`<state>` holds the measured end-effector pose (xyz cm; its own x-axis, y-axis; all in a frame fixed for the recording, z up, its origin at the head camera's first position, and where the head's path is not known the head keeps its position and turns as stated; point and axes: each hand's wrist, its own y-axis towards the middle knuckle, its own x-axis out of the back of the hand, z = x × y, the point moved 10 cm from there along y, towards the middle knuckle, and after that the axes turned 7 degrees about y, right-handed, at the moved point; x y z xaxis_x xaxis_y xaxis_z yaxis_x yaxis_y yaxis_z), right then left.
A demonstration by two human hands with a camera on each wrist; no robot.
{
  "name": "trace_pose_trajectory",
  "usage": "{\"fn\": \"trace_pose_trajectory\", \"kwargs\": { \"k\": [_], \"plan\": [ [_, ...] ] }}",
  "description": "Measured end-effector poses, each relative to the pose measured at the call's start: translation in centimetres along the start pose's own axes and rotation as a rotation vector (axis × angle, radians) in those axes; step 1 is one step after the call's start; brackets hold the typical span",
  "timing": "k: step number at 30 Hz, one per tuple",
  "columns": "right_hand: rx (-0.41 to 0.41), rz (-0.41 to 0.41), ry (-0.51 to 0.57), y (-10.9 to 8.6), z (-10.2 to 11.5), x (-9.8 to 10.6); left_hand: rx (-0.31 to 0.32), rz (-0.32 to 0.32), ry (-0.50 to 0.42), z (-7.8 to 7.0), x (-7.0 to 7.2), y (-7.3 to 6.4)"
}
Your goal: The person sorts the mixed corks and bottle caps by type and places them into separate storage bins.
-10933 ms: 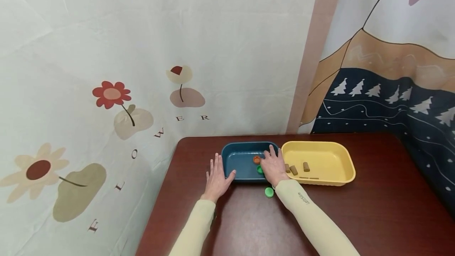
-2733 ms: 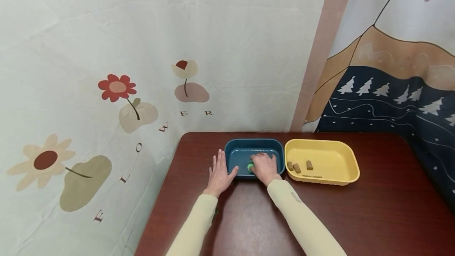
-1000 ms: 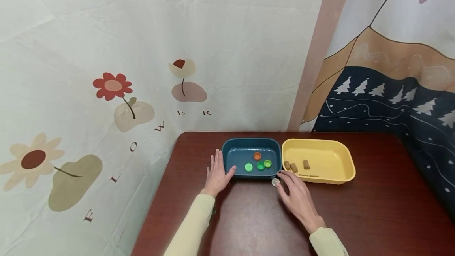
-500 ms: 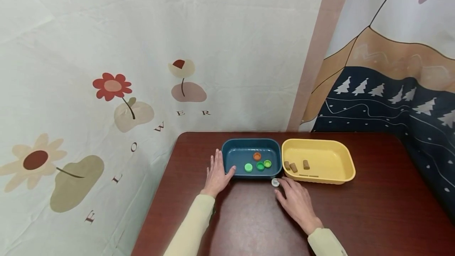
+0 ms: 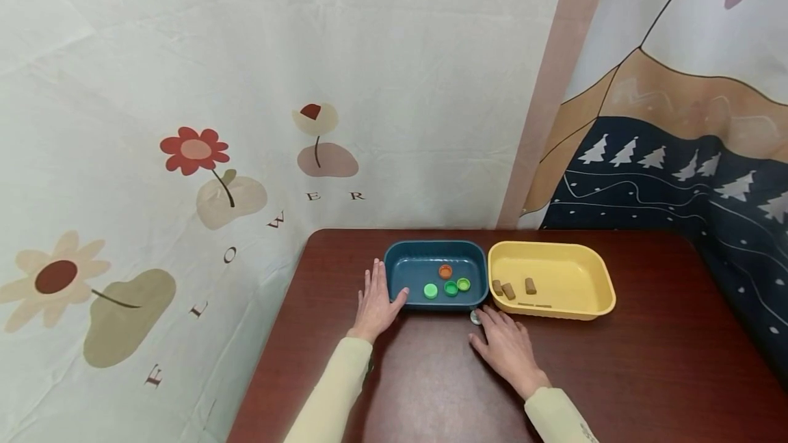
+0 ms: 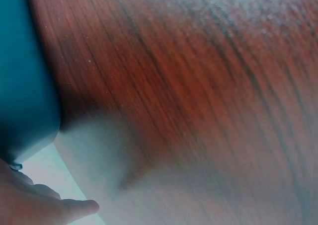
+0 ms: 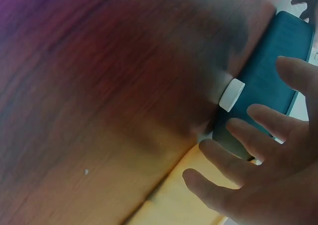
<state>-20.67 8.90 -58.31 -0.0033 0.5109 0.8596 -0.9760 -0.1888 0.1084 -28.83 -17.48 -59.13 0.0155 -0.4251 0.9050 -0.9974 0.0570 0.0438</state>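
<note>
My left hand [image 5: 373, 307] lies with straight fingers along the left side of a blue tray [image 5: 436, 247], its thumb over the front rim. Inside that tray are a light green bottle cap [image 5: 430, 290], a dark green cap [image 5: 451, 288], a lime cap [image 5: 464, 284] and an orange cap [image 5: 445, 271]. My right hand [image 5: 509, 347] is in front of the trays, fingers extended and spread. Its fingertips are at a white bottle cap [image 5: 475, 318] on the table; in the right wrist view this cap [image 7: 232, 95] stands on edge, not gripped.
A yellow tray [image 5: 572, 314] adjoins the blue one on the right, with several brown cork-like pieces [image 5: 530, 286] inside. Both trays sit near the back of the dark red wooden table [image 5: 431, 388]. A printed cloth [image 5: 418, 87] hangs behind.
The light green cap went from the table into the blue tray. My right hand left the tray for the white cap, and lately shifted slightly left. My left hand stays put.
</note>
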Motion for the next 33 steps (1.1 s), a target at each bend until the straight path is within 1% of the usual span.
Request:
{"fn": "trace_pose_trajectory", "kwargs": {
  "k": [4, 10, 13, 16, 22, 24, 28, 33],
  "plan": [
    [0.028, 0.005, -0.007, -0.1, 0.4, -0.2, 0.007, 0.007, 0.004, 0.1, -0.1, 0.0],
    [0.092, -0.084, 0.030, -0.5, 1.1, 0.5, 0.018, 0.017, 0.006, 0.1, -0.1, -0.1],
    [0.111, -0.110, 0.035, -0.5, 1.3, 0.8, 0.015, 0.016, -0.002, 0.0, -0.1, -0.1],
    [0.112, -0.099, 0.024, -0.5, 1.3, 0.7, 0.014, 0.016, -0.003, 0.0, -0.1, -0.1],
    [0.092, -0.012, -0.041, -0.6, 1.3, -0.1, 0.015, 0.017, -0.005, 0.1, -0.1, -0.1],
    [0.097, -0.001, -0.061, -0.6, 1.3, -0.3, 0.017, 0.024, -0.003, 0.1, -0.2, -0.2],
    [0.127, -0.020, -0.091, -0.8, 1.7, -0.3, 0.021, 0.030, -0.005, 0.1, -0.1, -0.2],
    [0.153, -0.054, -0.101, -0.9, 2.0, -0.2, 0.027, 0.039, -0.004, 0.0, 0.0, -0.2]
  ]
}}
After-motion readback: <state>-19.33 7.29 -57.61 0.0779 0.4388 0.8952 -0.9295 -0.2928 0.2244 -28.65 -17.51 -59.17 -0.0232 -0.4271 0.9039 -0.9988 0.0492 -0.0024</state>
